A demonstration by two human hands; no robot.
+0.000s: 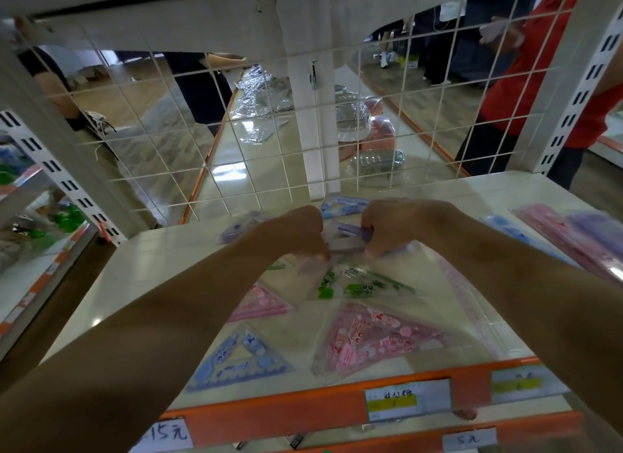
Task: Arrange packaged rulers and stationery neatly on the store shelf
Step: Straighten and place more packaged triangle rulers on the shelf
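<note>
Both my hands meet over the middle of the white shelf (141, 284). My left hand (296, 231) and my right hand (391, 226) each pinch an end of a purple ruler set pack (347, 238), held just above the shelf. Under it lies a green ruler pack (357, 285). Closer to me lie a pink triangle ruler pack (374, 338), a smaller pink pack (259, 304) and a blue triangle ruler pack (236, 358). A blue pack (340, 204) sits behind my hands.
A white wire grid (236, 142) backs the shelf. Pink and purple packs (573, 236) lie at the right. Price labels (404, 398) line the orange front rail (269, 415). A person in red (532, 81) stands beyond the grid, with another shelf of wrapped goods.
</note>
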